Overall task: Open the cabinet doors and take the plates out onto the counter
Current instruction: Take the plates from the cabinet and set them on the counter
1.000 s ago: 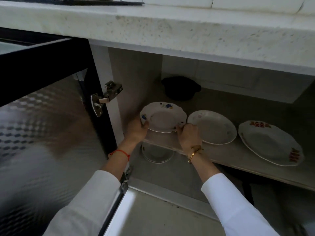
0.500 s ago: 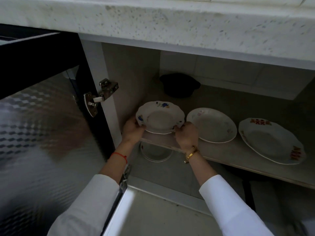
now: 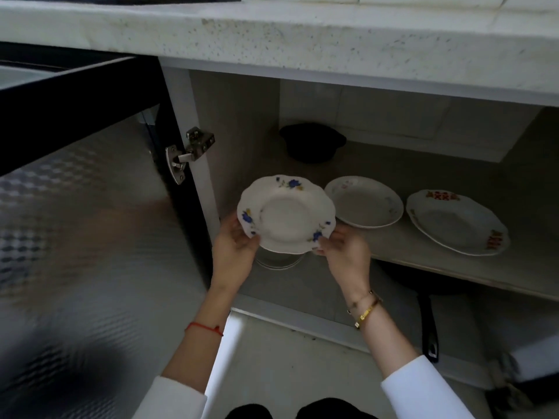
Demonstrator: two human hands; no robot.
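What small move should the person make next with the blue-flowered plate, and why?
Probably lift the plate up and back onto the counter. Both hands, left and right, hold its rim, clear of the shelf, where two plates remain.

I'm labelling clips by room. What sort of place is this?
Most likely a home kitchen: a speckled stone counter over an open cabinet whose shelf holds plates, with a black pot behind.
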